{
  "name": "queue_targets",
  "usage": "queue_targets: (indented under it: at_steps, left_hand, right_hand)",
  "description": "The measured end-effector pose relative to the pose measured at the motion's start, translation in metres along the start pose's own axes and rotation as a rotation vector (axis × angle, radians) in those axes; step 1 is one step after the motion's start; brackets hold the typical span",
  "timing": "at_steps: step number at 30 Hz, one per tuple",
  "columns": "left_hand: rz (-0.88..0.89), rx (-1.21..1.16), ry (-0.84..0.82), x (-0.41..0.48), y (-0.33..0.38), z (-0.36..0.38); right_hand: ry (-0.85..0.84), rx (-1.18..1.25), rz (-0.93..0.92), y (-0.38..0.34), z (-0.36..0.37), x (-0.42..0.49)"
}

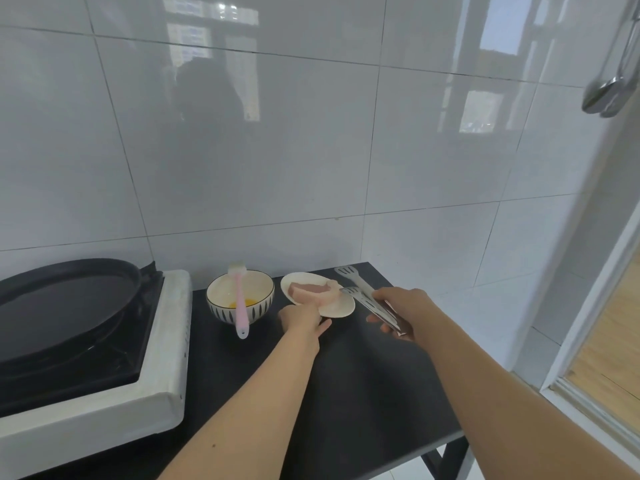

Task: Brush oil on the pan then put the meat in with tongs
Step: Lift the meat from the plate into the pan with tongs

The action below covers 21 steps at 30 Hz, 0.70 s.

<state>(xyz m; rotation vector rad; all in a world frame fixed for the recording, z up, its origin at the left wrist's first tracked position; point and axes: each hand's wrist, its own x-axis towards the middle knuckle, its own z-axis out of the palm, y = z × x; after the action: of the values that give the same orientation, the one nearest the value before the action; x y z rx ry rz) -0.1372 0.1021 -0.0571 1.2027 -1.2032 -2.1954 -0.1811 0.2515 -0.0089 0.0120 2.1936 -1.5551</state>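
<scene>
A flat black pan (59, 303) sits on the white stove (166, 344) at the left. A striped bowl (240, 296) holds yellow oil, and a pink silicone brush (240, 306) leans in it. To its right a pale plate (337, 306) carries a slab of raw meat (308, 291). My left hand (303, 318) grips the plate's near rim. My right hand (401, 311) holds metal tongs (360, 289), their jaws apart, the lower tip touching the meat's right edge.
A black table (346, 393) bears the stove, bowl and plate; its right edge drops off near a white door frame (588, 323). White tiled wall stands right behind. Metal utensils (609, 88) hang at the top right.
</scene>
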Motion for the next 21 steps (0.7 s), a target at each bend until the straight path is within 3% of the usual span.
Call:
queue_targets:
  at_steps: [4,7,12,21]
  left_hand:
    - [0.025,-0.097,-0.029,0.003,0.005,0.002]
    - [0.042,-0.151,-0.147,-0.006,0.009,0.004]
    - [0.187,-0.202,-0.271,-0.025,0.032,0.003]
    - [0.418,-0.112,-0.203,-0.034,0.092,-0.057]
  right_hand:
    - [-0.005,0.013,-0.014,0.000,-0.004,0.003]
    - [-0.011,0.065,-0.041,-0.003,-0.005,0.002]
    - [-0.032,0.176,-0.152,-0.015,-0.009,-0.008]
    - [-0.274,0.166,-0.227,-0.050,0.016,-0.055]
